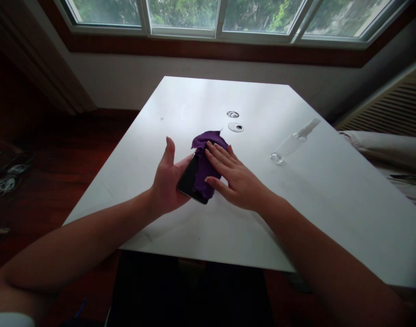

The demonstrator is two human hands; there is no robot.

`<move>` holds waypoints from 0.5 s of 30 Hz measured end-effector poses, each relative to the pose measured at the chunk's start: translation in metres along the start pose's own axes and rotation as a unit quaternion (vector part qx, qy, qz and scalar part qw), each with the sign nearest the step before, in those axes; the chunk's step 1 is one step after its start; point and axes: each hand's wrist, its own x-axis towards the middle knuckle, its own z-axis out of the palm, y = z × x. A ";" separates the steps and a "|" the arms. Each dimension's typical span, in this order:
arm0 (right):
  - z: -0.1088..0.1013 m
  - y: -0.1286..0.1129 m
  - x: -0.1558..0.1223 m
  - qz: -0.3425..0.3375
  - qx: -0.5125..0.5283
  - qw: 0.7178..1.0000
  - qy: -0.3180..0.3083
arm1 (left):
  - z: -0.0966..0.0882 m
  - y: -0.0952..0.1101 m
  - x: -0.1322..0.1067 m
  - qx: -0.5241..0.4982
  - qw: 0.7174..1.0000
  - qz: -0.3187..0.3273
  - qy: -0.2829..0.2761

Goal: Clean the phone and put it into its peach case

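A dark smartphone [187,180] lies tilted across the palm and fingers of my left hand [168,181], which holds it from below just over the white table. The left thumb stands apart, pointing up. Covering much of the phone's upper face is a crumpled purple cloth [205,169]. My right hand [235,177] is closed on the cloth from above, its fingers pressed together and its thumb at the near side. The left fingertips are hidden under the phone and cloth.
On the right of the white table [180,231] a clear spray bottle [293,143] lies on its side. Two round pieces, a silvery disc [233,114] and a ring-like one [235,127], are beyond my hands. Windows [183,13] stand behind; cables [6,184] lie on the floor left.
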 end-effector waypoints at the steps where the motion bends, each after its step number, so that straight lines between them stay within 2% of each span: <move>1: -0.002 0.006 -0.001 0.023 0.002 1.000 0.005 | 0.002 -0.002 -0.001 0.004 1.000 -0.001 -0.015; 4: -0.003 0.013 -0.003 0.073 0.006 0.997 0.013 | 0.009 -0.005 -0.005 0.011 0.999 -0.012 -0.042; 8: 0.004 -0.005 -0.001 0.076 0.008 0.997 0.000 | 0.009 -0.008 -0.005 0.005 0.999 -0.017 -0.033; 12: 0.014 -0.037 0.002 -0.021 0.010 0.999 -0.034 | -0.003 -0.005 0.000 -0.010 0.999 -0.012 0.035; 15: 0.017 -0.052 0.002 -0.105 0.018 0.993 -0.047 | -0.007 0.001 0.000 -0.011 0.996 -0.016 0.091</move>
